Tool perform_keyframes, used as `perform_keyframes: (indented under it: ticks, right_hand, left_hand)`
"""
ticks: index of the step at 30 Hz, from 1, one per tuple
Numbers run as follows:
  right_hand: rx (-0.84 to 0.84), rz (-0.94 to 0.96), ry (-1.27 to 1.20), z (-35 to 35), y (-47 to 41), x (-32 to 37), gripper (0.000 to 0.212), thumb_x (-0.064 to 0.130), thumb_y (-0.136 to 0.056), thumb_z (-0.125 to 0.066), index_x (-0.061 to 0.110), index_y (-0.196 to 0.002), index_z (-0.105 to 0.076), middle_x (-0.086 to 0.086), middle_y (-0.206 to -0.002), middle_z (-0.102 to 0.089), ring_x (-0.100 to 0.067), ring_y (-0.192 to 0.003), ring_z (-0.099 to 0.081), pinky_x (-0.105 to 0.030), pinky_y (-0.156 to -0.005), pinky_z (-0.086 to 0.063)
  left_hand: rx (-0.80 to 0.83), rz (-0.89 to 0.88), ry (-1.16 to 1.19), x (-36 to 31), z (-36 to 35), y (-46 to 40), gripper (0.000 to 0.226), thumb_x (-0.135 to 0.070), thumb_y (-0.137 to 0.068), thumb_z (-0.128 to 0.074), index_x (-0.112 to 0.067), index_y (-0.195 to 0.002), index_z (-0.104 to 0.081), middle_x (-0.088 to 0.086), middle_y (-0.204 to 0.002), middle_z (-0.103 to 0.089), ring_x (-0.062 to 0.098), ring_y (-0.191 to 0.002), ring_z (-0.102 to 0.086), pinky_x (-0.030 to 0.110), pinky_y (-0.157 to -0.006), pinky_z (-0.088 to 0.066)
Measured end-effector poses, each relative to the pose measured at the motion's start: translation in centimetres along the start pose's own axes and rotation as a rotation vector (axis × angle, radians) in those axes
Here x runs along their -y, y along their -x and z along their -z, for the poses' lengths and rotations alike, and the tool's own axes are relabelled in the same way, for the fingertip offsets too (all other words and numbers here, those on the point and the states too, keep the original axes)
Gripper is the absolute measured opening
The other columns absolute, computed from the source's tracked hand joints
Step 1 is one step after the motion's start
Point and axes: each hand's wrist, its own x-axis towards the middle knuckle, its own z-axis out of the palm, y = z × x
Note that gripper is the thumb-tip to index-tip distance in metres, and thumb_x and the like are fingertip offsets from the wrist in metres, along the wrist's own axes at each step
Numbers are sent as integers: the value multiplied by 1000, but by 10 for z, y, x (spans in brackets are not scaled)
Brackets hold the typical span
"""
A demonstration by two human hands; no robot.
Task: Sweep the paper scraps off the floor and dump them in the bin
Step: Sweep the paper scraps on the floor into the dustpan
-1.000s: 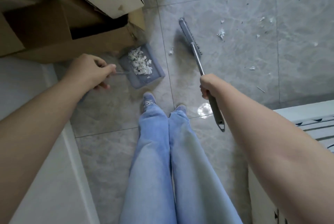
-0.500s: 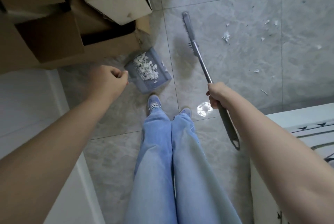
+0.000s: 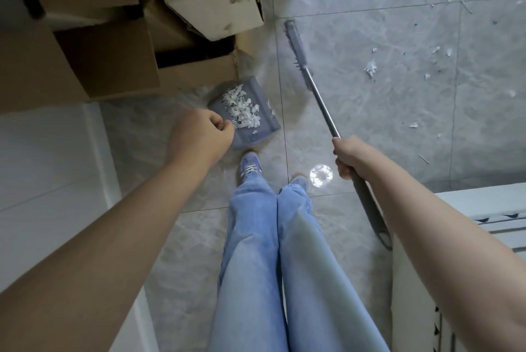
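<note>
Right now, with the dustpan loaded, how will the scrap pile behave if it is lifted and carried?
The paper scraps look small and loose, so probably very light and apt to slide or flutter out. The dustpan appears shallow, so tilting likely spills them. The left hand holds its handle, so keeping it level seems feasible.

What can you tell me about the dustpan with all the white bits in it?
The dustpan is a grey-blue tray that looks like plastic, with low walls and ridges along one edge. A heap of white paper scraps lies inside it. It sits low by the tiled floor, just in front of the cardboard boxes and ahead of the blue shoe. The left hand is curled at its near end, hiding the handle. Whether it rests on the floor cannot be told.
</note>
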Motion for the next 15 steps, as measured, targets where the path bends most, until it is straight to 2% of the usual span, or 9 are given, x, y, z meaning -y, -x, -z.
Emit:
perform_keyframes:
  ticks: [3, 5, 6, 8, 10, 12, 15]
  right_hand:
    - [-73, -57, 116, -7, -16, 26, 20, 11, -94, -30, -1, -94, -46, -8, -57, -37, -17, -47, -32, -24, -50, -36]
    - [-17, -122, 192, -24, -14, 32, 24, 11, -94, -30, -5, -87, -46, -9, -58, -41, -17, -49, -37, -28, -57, -42]
    - [26, -129, 194, -35, -9, 27, 25, 12, -94, -29, -3, -82, -44, -9, -59, -41, -18, -49, -37, -27, -53, -42]
    - [137, -146, 80, -52, 0, 10, 24, 14, -95, -29, 5, -76, -42, -5, -57, -36, -15, -45, -31, -24, -41, -31]
    - [236, -147, -92, -54, 16, -8, 25, 20, -97, -33, 12, -74, -38, 0, -48, -29, -12, -37, -24, -16, -39, -21]
    - [263, -126, -187, -47, 28, -25, 31, 29, -100, -37, 14, -72, -36, 2, -39, -24, -10, -29, -20, -12, -40, -19]
    - [208, -76, -198, -34, 35, -39, 29, 30, -99, -34, 13, -75, -36, 0, -44, -22, -12, -30, -20, -14, -38, -19]
  left_hand:
    - [21, 7, 26, 0, -3, -2, 38, -37, -71, -45, -7, -50, -37, 18, -61, -64, 32, -66, -68, 42, -53, -52]
    - [27, 10, 38, 0, -4, -3, 38, -36, -71, -45, -9, -48, -31, 20, -55, -56, 31, -69, -71, 42, -52, -52]
    - [32, 6, 40, 0, -3, -2, 38, -35, -71, -45, -10, -48, -29, 21, -54, -53, 30, -70, -71, 42, -52, -52]
    - [39, -2, 29, -1, -2, -2, 38, -35, -71, -44, -10, -48, -28, 21, -56, -57, 30, -71, -71, 41, -51, -51]
    - [36, -4, 2, -3, 0, -1, 39, -37, -70, -44, -10, -48, -28, 18, -57, -61, 30, -72, -71, 37, -50, -49]
    - [35, -3, -5, 0, 2, 0, 39, -39, -71, -44, -10, -49, -28, 17, -54, -59, 30, -73, -71, 35, -48, -47]
    - [32, -12, 0, 1, 1, 0, 39, -39, -71, -44, -10, -50, -27, 20, -56, -58, 30, -74, -72, 41, -51, -51]
